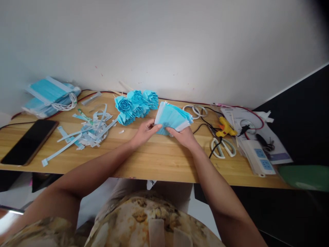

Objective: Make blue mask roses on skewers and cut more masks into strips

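Observation:
Both hands hold a stack of light blue face-mask sheets (172, 117) just above the wooden table (159, 161). My left hand (145, 132) pinches the stack's near left edge, thumb on top. My right hand (183, 135) grips the stack's near right underside, fingers closed under it. Just behind the stack lies a bunch of blue roses made of folded mask material (136, 103), with thin wooden sticks pointing toward the wall.
A pile of cut mask strips and trimmings (87, 132) lies left of centre, a black phone (29, 140) at far left, a stack of masks (50, 96) behind it. To the right are tape rolls (195, 110), a yellow glue gun (225, 127), white scissors (223, 146) and a power strip (258, 157).

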{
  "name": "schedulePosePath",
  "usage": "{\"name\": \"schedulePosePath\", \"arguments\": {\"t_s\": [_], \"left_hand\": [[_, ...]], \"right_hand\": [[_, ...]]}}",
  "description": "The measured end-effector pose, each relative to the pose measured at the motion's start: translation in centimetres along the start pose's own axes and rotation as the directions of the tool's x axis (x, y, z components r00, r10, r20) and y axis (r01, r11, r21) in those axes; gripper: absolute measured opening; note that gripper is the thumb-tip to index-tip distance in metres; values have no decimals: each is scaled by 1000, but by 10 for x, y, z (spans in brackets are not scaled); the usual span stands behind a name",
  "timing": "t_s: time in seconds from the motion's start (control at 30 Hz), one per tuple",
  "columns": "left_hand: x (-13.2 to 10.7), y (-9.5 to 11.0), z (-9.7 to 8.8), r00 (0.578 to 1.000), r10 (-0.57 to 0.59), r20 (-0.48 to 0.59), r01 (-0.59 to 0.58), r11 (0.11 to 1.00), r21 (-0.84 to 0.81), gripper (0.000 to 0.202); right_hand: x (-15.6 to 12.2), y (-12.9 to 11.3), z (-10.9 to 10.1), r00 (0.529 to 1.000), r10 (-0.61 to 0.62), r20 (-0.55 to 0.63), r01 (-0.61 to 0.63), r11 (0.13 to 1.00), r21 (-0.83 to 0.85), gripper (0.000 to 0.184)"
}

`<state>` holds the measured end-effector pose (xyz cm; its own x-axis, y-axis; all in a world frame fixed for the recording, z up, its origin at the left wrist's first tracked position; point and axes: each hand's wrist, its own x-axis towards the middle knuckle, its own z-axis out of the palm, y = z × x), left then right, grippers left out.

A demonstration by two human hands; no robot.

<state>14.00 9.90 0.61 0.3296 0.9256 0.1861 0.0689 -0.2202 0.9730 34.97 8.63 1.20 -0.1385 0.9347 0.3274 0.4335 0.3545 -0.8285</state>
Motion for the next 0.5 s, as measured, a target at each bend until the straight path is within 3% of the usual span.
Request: {"name": "schedulePosePath", "arguments": {"t_s": [0.13,0.33,0.5], "left_hand": [[0,6,-3,999,31,30,-31,999,-16,48],[0,5,-2,1000,29,-7,-30,996,-83,45],[1,-2,-1,999,21,-26,-23,996,-88,44]], "right_hand": [[2,-5,-2,999,-6,-51,8,999,41,35],[0,-10,-2,998,26,-55,-21,995,96,35],[-3,-2,-1,995,89,44,-92,994,54,32]]}}
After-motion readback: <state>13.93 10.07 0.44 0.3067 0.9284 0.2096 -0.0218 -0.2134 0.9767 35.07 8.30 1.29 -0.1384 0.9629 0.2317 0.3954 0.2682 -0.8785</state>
